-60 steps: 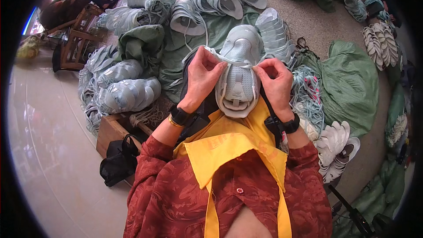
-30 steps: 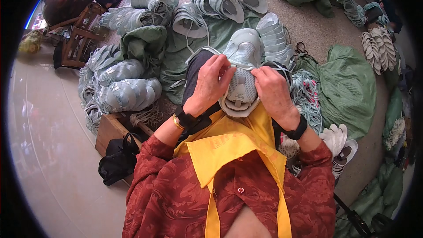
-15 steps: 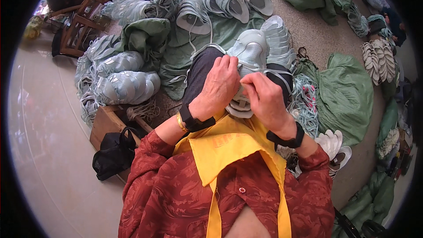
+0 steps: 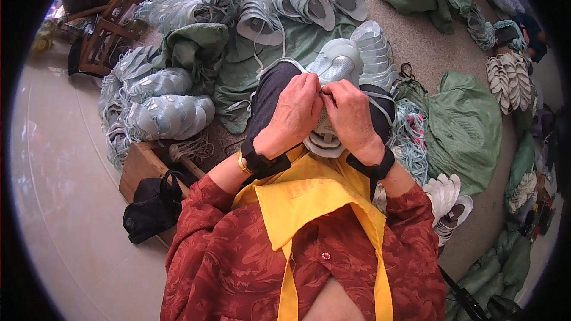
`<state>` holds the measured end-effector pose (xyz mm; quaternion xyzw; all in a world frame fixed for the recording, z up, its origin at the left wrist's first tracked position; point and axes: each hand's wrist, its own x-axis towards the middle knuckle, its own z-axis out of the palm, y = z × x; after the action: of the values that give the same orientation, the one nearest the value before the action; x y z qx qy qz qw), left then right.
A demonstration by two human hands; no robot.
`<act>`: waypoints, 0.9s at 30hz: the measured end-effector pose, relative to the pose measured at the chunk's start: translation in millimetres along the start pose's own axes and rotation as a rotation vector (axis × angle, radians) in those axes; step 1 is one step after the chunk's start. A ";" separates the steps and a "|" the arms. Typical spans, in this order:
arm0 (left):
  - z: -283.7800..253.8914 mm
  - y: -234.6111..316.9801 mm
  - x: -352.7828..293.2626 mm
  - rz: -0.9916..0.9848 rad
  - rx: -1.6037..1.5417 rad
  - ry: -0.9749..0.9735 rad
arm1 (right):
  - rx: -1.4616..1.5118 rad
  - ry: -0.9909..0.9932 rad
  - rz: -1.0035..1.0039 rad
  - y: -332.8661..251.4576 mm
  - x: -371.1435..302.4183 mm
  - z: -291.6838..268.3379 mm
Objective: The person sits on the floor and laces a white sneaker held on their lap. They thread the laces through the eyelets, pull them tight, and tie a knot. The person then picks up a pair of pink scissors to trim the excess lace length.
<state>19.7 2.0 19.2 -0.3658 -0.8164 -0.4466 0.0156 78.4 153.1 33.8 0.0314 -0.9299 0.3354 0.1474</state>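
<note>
A pale blue-grey shoe upper lies across my lap between the dark trouser knees, its lower part partly hidden by my hands. My left hand is closed, fingertips pinched at the lacing edge of the upper. Against it, my right hand is also closed, thumb and forefinger pinching what looks like the shoelace's end, mostly hidden by the fingers. A pale shoelace trails over the right knee. Below the hands, the white-edged end of the upper rests by the yellow apron.
Stacked shoe uppers lie at the left, with more uppers at the far side on green cloth. A wooden box with a black bag stands near left. Loose laces and a green sack lie right.
My right hand has moved left and up, its fingertips now meeting those of my left hand. The stretch of lace beside the right fingers has slackened over the knee.
</note>
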 end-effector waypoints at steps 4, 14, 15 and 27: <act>-1.2 -1.6 2.3 0.018 -0.006 0.030 | -0.029 0.003 0.023 -0.6 2.3 0.7; -13.9 10.1 6.8 -0.029 -0.053 -0.027 | 1.066 -0.026 0.354 -23.4 -11.5 -124.6; -14.4 10.0 9.6 -0.032 -0.110 -0.044 | 1.092 -0.008 0.312 -27.6 -10.4 -131.8; -19.5 24.0 43.0 -0.046 -0.595 -0.451 | 1.362 -0.051 0.215 -20.9 5.4 -105.5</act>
<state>-3.0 20.6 63.3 -0.4252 -0.6418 -0.5728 -0.2815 103.2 203.9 125.4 0.0324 -0.5132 0.8568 0.0388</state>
